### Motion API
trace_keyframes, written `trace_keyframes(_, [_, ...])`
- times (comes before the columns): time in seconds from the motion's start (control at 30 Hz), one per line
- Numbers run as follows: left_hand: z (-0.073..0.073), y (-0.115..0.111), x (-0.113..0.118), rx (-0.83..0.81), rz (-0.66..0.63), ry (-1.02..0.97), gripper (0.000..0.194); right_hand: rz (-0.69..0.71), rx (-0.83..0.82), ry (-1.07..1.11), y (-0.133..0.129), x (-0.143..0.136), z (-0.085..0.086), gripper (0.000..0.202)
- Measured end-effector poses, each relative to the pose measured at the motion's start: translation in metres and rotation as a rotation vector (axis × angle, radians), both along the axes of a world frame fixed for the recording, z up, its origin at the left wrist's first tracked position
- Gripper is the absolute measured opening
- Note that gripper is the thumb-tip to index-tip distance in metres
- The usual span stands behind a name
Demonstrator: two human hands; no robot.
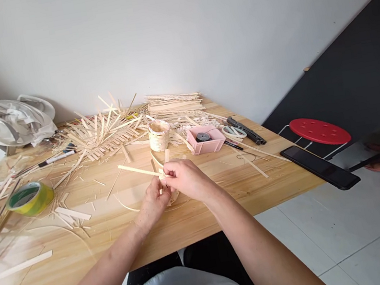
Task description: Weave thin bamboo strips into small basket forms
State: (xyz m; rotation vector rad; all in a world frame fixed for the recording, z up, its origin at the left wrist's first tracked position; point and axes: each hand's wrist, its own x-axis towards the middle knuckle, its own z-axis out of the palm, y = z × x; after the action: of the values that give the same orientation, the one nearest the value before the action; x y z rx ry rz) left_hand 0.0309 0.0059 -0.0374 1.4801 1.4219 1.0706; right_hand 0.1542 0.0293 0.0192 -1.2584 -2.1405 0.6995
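Note:
My left hand (155, 199) and my right hand (187, 176) meet over the front part of the wooden table, fingers pinched close together. Between them is a pale wooden strip (136, 170), one end sticking out to the upper left. Other thin strips stick up behind my fingers, and part of a small pale piece (174, 196) shows under my hands; my fingers hide most of it. Just beyond stands a small woven cup-shaped basket (159, 140), upright and apart from my hands.
A pink box (208, 145) holding a black spool, scissors (234, 132) and a dark tool (246, 130) lie to the right. A phone (320, 167) overhangs the right edge. Heaped strips (101, 133) lie behind; a tape roll (31, 198) sits left. A red stool (319, 130) stands beyond.

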Motion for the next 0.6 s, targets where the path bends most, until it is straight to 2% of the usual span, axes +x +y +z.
trace_keyframes(0.13, [0.006,0.000,0.004,-0.021,0.012,-0.135,0.013,0.013,-0.049,0.018,-0.001,0.002,0.001,0.028])
trace_keyframes(0.33, [0.000,0.004,-0.001,-0.033,-0.129,-0.334,0.019,0.057,0.018,0.018,-0.002,0.006,0.000,0.027])
trace_keyframes(0.47, [-0.006,0.005,-0.002,-0.015,-0.094,-0.361,0.025,0.017,0.098,0.022,-0.005,0.005,-0.005,0.007])
trace_keyframes(0.6, [-0.007,0.005,-0.002,0.002,-0.097,-0.324,0.026,-0.021,0.185,0.028,-0.009,0.005,-0.010,0.012])
